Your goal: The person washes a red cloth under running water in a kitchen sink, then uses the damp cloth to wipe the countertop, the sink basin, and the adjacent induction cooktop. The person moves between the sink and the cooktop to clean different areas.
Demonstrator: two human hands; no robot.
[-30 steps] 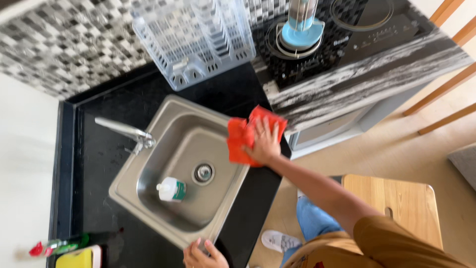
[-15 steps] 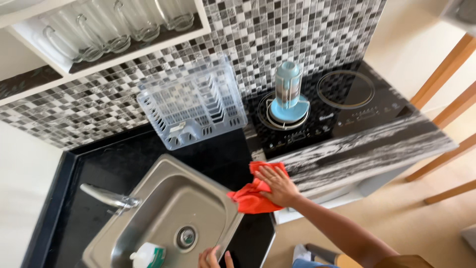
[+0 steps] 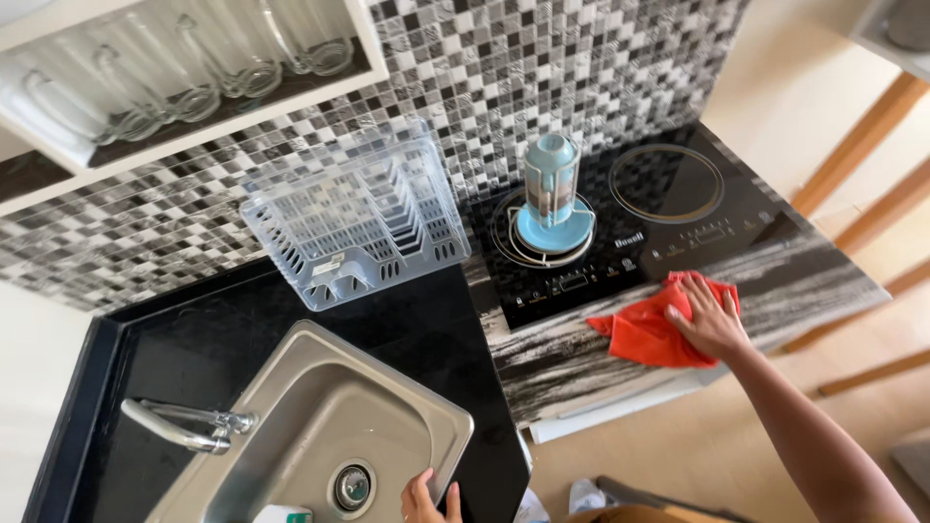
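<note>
Since the earlier frames the right hand (image 3: pixel 712 320) and its red cloth (image 3: pixel 651 334) have moved off the black counter beside the sink (image 3: pixel 300 426) and along to the striped worktop (image 3: pixel 572 363) in front of the hob (image 3: pixel 630 228). That hand now lies flat on the cloth with fingers spread, pressing it down rather than gripping it. The cloth sits bunched near the front edge of the worktop, just below the hob's control strip and toward its right end. The left hand (image 3: pixel 429 496) shows only at the bottom edge of the view, fingertips touching the front rim of the sink; whether it grips anything cannot be told. A pale blue holder (image 3: pixel 552 199) stands upright on the hob's left ring. A clear plastic dish rack (image 3: pixel 354 218) sits at the back of the black counter (image 3: pixel 126 358), against the mosaic tile wall (image 3: pixel 542 68), just left of the hob. The tap (image 3: pixel 184 426) reaches over the sink from its left side. Above the rack, a white shelf (image 3: pixel 184 131) carries upturned glass mugs (image 3: pixel 203 53).
</note>
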